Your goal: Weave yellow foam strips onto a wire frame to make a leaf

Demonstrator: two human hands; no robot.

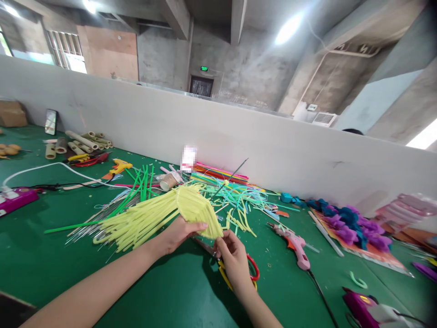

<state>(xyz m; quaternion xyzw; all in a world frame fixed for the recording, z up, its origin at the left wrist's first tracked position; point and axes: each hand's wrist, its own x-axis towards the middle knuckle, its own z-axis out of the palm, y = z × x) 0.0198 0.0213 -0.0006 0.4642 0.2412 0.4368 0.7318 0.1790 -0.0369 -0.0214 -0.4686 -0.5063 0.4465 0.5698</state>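
A fan-shaped bundle of yellow pipe cleaners (146, 217) spreads leftward over the table, its right part joined into a flat panel. My left hand (179, 234) grips the lower edge of that panel, thumb on top. At the panel's right corner, the fingertips of my right hand (232, 255) are pinched together on the edge. Under my right hand lie scissors with red and yellow handles (254, 269), partly hidden by it. Behind the bundle are cut pipe cleaner pieces (235, 193) in green, blue and yellow. Green pipe cleaners (145, 184) lie to the left.
A pink glue gun (297, 250) lies at the right, its cord running to the front. Purple and blue fuzzy pieces (348, 223) sit farther right. Power strips (18, 200) stand at both sides. Behind are bamboo pieces (83, 141), a yellow glue gun (120, 166) and a white partition (143, 118).
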